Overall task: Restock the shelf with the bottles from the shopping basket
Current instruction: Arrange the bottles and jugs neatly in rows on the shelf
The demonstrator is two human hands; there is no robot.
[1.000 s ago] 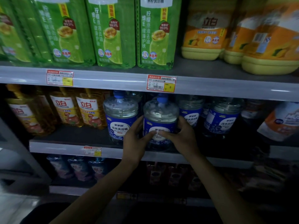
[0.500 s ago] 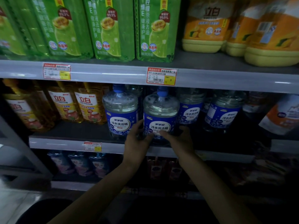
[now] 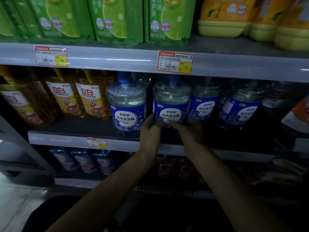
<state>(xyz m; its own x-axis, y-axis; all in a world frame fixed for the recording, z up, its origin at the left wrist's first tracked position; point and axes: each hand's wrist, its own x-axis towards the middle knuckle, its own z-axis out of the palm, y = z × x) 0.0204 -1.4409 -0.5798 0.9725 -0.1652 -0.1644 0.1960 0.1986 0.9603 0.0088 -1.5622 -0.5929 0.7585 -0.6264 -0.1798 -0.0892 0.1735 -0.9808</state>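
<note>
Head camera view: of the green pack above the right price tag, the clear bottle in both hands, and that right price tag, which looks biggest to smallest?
1. Green pack, though cut off at the top.
2. Clear bottle.
3. Price tag.

Both arms fwd, left hand (image 3: 149, 131) & right hand (image 3: 190, 129) cupped inward, fingers curled.

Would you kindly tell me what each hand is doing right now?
Left hand: closed on the blue-labelled bottle.
Right hand: closed on the same bottle.

Clear glossy plastic bottle (image 3: 171, 104) on a matt shelf (image 3: 80, 126).
</note>
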